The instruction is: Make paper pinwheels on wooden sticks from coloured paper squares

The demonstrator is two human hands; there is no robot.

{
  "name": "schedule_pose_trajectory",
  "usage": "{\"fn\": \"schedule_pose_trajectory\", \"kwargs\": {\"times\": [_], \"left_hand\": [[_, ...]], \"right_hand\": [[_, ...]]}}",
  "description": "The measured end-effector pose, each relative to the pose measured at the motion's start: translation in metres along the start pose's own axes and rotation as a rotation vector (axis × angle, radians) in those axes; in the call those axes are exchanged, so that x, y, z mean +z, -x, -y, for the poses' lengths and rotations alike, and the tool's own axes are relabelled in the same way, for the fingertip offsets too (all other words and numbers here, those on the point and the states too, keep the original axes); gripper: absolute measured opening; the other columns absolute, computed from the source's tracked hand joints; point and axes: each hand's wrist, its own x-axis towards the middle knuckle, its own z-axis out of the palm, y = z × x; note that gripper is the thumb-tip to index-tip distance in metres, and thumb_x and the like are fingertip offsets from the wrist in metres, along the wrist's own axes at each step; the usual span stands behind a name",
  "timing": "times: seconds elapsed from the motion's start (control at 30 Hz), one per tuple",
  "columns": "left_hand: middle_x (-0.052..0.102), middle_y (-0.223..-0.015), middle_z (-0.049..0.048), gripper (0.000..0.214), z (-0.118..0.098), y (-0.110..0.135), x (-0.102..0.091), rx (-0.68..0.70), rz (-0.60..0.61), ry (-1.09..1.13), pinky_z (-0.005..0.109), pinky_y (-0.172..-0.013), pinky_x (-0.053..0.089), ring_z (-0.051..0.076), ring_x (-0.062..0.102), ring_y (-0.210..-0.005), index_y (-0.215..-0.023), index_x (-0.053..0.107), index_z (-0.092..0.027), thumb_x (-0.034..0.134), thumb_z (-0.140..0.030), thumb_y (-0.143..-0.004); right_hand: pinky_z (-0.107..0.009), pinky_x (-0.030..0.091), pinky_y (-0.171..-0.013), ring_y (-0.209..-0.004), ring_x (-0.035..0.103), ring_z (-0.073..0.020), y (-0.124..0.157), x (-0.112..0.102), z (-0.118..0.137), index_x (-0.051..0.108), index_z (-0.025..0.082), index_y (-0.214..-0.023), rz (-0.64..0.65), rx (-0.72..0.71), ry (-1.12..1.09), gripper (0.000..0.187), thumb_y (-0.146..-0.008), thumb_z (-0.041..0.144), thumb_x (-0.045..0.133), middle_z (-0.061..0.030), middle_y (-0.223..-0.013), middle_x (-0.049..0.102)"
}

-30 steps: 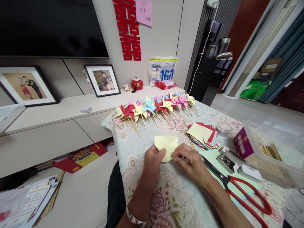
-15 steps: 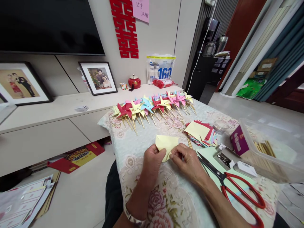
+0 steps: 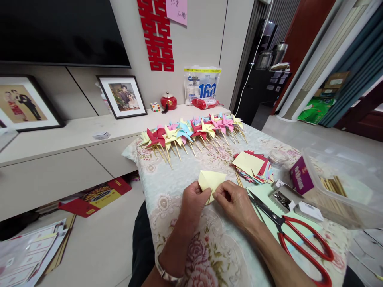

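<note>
A pale yellow paper square (image 3: 211, 180), folded with its flaps bent inward, is pinched between both hands above the floral tablecloth (image 3: 179, 179). My left hand (image 3: 194, 204) grips its left lower edge with closed fingers. My right hand (image 3: 235, 203) pinches the right lower corner. A row of finished paper pinwheels (image 3: 191, 131) on wooden sticks lies across the far end of the table. A stack of coloured paper squares (image 3: 253, 165) lies just right of the hands.
Red-handled scissors (image 3: 299, 239) lie right of my right forearm. Beside them are a small box of pins (image 3: 283, 199), a purple box (image 3: 301, 179), a round clear pot (image 3: 277, 158) and a clear tub of sticks (image 3: 338, 191). A low cabinet (image 3: 60, 151) with framed photos stands left.
The yellow paper has been folded further, from a rounded loose shape to a tighter pointed one. Both hands have drawn closer together on it.
</note>
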Motion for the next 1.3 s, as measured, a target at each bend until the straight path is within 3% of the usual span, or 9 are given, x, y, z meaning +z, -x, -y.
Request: {"fn": "schedule_pose_trajectory", "kwargs": {"times": [0.3, 0.53, 0.77, 1.03, 1.3], "left_hand": [[0.076, -0.076, 0.0064, 0.028, 0.008, -0.005, -0.002, -0.007, 0.038, 0.006, 0.027, -0.061, 0.051, 0.022, 0.069, -0.069, -0.082, 0.071, -0.013, 0.073, -0.023, -0.056], [0.075, -0.076, 0.0053, 0.019, -0.004, 0.006, 0.0, 0.014, 0.055, -0.004, 0.023, -0.056, 0.047, 0.015, 0.062, -0.06, -0.077, 0.07, -0.013, 0.071, -0.018, -0.058], [0.073, -0.068, 0.0045, 0.024, -0.001, 0.003, 0.003, -0.015, 0.05, 0.003, 0.025, -0.054, 0.047, 0.018, 0.063, -0.059, -0.076, 0.072, -0.013, 0.07, -0.02, -0.053], [0.071, -0.067, 0.0027, 0.017, -0.014, 0.015, 0.004, 0.005, 0.056, -0.054, 0.023, -0.054, 0.046, 0.015, 0.059, -0.058, -0.074, 0.072, -0.013, 0.069, -0.019, -0.059], [0.068, -0.063, 0.0015, 0.015, -0.006, 0.009, 0.001, 0.014, 0.073, -0.052, 0.022, -0.054, 0.044, 0.015, 0.057, -0.058, -0.072, 0.071, -0.013, 0.07, -0.018, -0.058]], "right_hand": [[-0.025, 0.034, -0.057, -0.059, 0.049, -0.0136, 0.0, 0.002, -0.001, 0.057, 0.019, -0.067, -0.014, 0.036, 0.032, 0.017, -0.084, 0.021, 0.06, 0.0016, -0.065, 0.055], [-0.025, 0.034, -0.056, -0.058, 0.049, -0.0137, 0.0, 0.002, -0.002, 0.055, 0.02, -0.065, -0.02, 0.048, 0.029, 0.02, -0.084, 0.024, 0.06, 0.0017, -0.063, 0.055], [-0.025, 0.034, -0.054, -0.056, 0.048, -0.0133, 0.001, 0.003, -0.002, 0.055, 0.02, -0.064, -0.026, 0.053, 0.0, 0.021, -0.083, 0.025, 0.06, 0.002, -0.062, 0.054], [-0.025, 0.034, -0.055, -0.056, 0.048, -0.0132, 0.0, 0.003, -0.002, 0.056, 0.02, -0.063, -0.025, 0.063, -0.022, 0.02, -0.082, 0.024, 0.06, 0.0023, -0.061, 0.054], [-0.024, 0.034, -0.054, -0.056, 0.048, -0.0133, 0.0, 0.003, -0.002, 0.054, 0.02, -0.061, -0.037, 0.063, -0.03, 0.02, -0.08, 0.023, 0.06, 0.0024, -0.06, 0.054]]}}
